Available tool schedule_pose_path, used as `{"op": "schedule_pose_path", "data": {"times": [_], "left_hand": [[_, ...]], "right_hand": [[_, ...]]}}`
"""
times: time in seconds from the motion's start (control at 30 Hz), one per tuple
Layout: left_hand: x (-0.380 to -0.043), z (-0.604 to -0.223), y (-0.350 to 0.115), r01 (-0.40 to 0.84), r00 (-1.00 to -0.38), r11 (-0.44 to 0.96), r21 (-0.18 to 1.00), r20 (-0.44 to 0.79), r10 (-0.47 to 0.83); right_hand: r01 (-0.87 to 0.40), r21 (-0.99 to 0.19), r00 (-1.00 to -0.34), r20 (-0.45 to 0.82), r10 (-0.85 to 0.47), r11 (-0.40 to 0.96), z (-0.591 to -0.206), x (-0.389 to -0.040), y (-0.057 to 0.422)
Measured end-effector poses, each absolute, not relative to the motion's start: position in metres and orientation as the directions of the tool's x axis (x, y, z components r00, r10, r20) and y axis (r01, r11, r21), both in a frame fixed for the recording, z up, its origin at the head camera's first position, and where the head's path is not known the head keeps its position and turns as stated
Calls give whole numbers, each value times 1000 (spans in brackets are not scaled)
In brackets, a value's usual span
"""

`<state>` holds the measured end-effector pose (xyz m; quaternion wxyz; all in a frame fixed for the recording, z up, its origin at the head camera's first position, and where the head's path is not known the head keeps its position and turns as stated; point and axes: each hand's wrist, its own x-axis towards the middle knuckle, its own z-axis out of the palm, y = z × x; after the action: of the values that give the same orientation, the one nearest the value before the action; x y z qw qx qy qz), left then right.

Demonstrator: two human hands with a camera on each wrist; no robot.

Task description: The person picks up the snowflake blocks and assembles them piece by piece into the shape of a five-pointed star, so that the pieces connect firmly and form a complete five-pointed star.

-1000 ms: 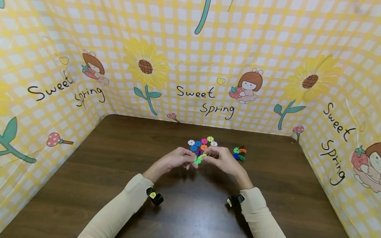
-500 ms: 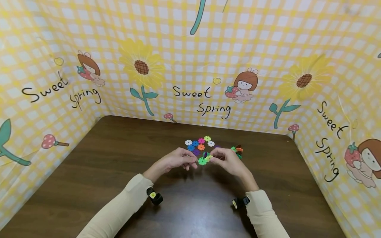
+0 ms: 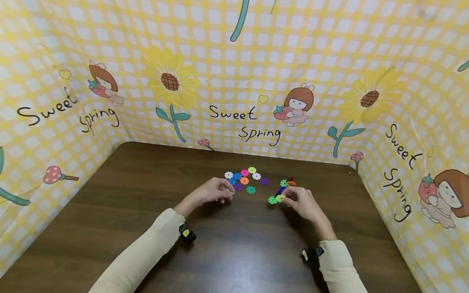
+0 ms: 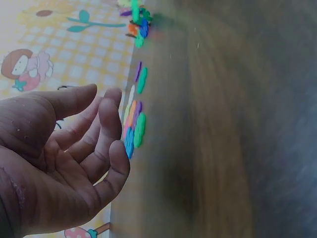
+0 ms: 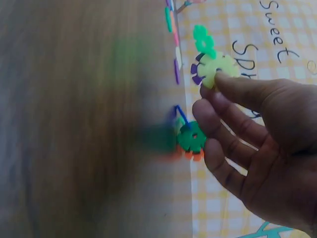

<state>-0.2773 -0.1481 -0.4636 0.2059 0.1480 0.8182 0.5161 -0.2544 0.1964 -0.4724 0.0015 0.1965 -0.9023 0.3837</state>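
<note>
The teal disc [image 3: 250, 190] lies flat on the brown counter [image 3: 205, 244], between the person's two hands. To the left of that teal disc, the left hand [image 3: 214, 190] has its fingers loosely curved with the thumb well away from them, and holds nothing; a bright green disc [image 3: 232, 191] shows by its fingertips, partly hidden. To the right of the teal disc, the right hand [image 3: 300, 201] pinches a pale yellow disc [image 3: 280, 198] between thumb and fingertips, the other fingers loosely bent. Joined to that one I can see a light green disc [image 3: 272, 200] and a purple disc [image 5: 196, 74]. Farther right and a little beyond the teal disc sits a cluster [image 3: 291, 184] of green, blue, orange and brown discs, set at different angles. Beyond the teal disc and to its left lie an orange disc [image 3: 244, 180], a pink disc [image 3: 244, 173], two blue discs [image 3: 237, 176] and a white disc [image 3: 229, 175]. Well beyond it all hangs a yellow-and-white checked cloth [image 3: 227, 77] printed with flowers and "Sweet Spring".
</note>
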Motion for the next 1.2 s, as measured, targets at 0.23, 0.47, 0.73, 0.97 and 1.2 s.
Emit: {"op": "schedule_pose_path", "data": {"times": [0.23,0.47,0.73,0.97,1.2], "left_hand": [[-299,-466,-156,26,-924,458,889,-153,350],[-323,-474,-162,-2,-965,533,846,-140,220],[-339,-476,-157,16,-976,658,753,-131,173],[-340,-478,-153,53,-979,706,707,-103,177],[-337,-481,-147,44,-976,702,711,-119,182]], "right_hand": [[-251,-664,-963,100,-248,704,-477,-252,211],[-167,-673,-983,60,-171,720,-479,-252,222],[-126,-642,-991,54,-119,756,-472,-249,224],[-147,-643,-989,106,-103,752,-458,-254,210],[-158,-672,-987,120,-104,724,-453,-262,183]]}}
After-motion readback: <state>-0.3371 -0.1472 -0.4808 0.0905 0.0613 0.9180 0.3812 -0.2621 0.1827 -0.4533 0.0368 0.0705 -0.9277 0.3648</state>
